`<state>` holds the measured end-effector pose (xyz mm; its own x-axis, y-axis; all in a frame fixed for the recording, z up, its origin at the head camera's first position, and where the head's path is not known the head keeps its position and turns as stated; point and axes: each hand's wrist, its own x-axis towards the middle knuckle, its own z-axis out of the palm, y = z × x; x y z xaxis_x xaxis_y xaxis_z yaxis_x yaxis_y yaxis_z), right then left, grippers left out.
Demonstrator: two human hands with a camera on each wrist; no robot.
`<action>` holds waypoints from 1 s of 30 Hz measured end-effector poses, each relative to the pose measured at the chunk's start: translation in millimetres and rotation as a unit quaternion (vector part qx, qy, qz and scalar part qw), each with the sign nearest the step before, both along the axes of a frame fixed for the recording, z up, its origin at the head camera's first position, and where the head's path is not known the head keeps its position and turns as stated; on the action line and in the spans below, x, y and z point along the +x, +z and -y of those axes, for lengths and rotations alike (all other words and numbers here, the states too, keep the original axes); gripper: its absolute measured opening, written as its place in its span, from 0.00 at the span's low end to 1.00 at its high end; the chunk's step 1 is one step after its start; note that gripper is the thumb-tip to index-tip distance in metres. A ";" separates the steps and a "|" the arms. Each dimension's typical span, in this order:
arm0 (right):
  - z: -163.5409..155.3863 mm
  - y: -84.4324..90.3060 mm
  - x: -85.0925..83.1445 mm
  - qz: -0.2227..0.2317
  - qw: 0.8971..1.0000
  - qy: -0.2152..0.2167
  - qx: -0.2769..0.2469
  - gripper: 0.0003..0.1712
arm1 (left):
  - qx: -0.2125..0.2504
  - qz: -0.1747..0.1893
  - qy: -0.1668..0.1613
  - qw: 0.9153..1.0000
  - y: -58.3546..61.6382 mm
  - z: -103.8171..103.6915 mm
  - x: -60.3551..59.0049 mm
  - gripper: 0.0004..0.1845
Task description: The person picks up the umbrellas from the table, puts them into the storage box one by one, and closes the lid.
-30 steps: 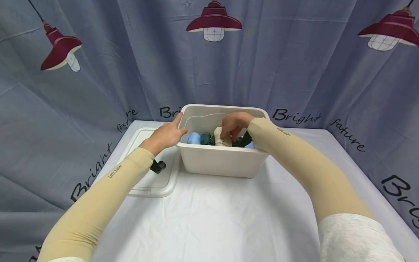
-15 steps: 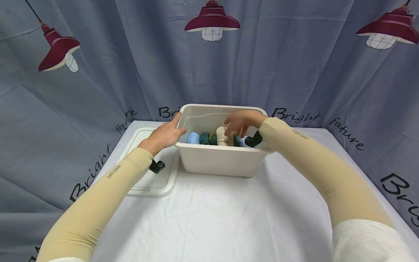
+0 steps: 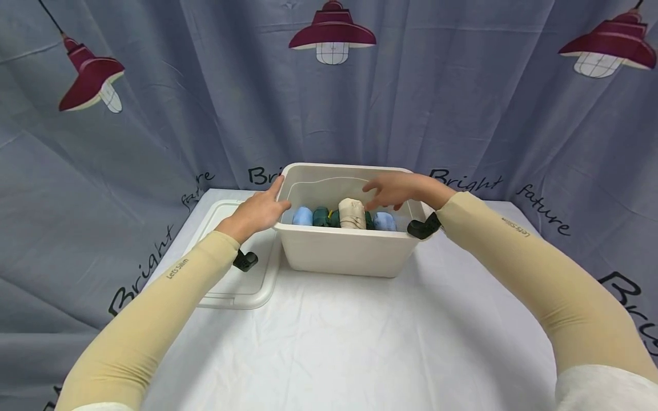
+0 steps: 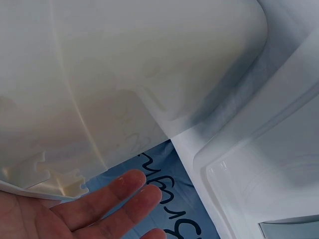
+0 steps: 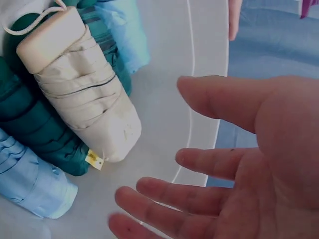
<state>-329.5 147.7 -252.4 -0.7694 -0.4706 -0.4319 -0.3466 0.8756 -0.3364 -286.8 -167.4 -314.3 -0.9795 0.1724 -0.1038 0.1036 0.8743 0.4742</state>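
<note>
A white plastic bin (image 3: 344, 251) stands on the table and holds several folded umbrellas. A beige umbrella (image 3: 352, 213) (image 5: 82, 94) lies on top of dark green ones (image 3: 322, 217) (image 5: 30, 129), with light blue ones (image 3: 303, 216) (image 3: 383, 221) (image 5: 30, 184) at either side. My left hand (image 3: 259, 208) (image 4: 94, 209) rests with straight fingers on the bin's left rim. My right hand (image 3: 398, 191) (image 5: 234, 164) hovers open over the bin's right side, above the umbrellas, holding nothing.
A clear plastic lid (image 3: 231, 268) (image 4: 264, 184) lies flat on the white tablecloth (image 3: 334, 342) left of the bin. A blue curtain (image 3: 154, 114) printed with red lamps hangs close behind the table.
My right hand let go of the beige umbrella, which now lies in the bin, and rose up and to the right with fingers spread. My left hand stayed on the rim.
</note>
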 end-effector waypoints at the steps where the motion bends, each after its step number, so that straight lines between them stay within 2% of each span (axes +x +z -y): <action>1: -2.4 0.5 1.6 -0.005 1.000 0.002 -0.002 0.39 | 0.001 0.001 0.000 1.000 0.1 0.0 -0.1 0.42; 5: -10.1 4.5 10.8 -0.023 1.000 0.000 -0.014 0.40 | 0.001 0.007 0.002 1.000 0.6 0.1 0.3 0.41; 11: -21.3 7.0 25.8 -0.058 0.996 -0.045 -0.043 0.40 | 0.003 0.007 0.002 1.000 0.1 0.3 1.1 0.41; 14: -28.9 5.1 33.2 -0.088 0.993 -0.054 -0.062 0.38 | 0.003 0.003 0.001 1.000 -0.7 -0.1 1.2 0.41; 19: -42.3 1.5 46.3 -0.134 0.985 -0.070 -0.086 0.37 | 0.003 0.007 0.002 1.000 -1.6 -0.6 0.6 0.41; 23: -53.7 -3.1 54.9 -0.158 0.976 -0.104 -0.105 0.37 | 0.000 0.004 0.000 1.000 0.7 0.8 0.6 0.41; 30: -74.6 -26.1 60.9 -0.182 0.958 -0.161 -0.150 0.39 | 0.005 -0.004 -0.002 1.000 -0.2 1.4 0.7 0.41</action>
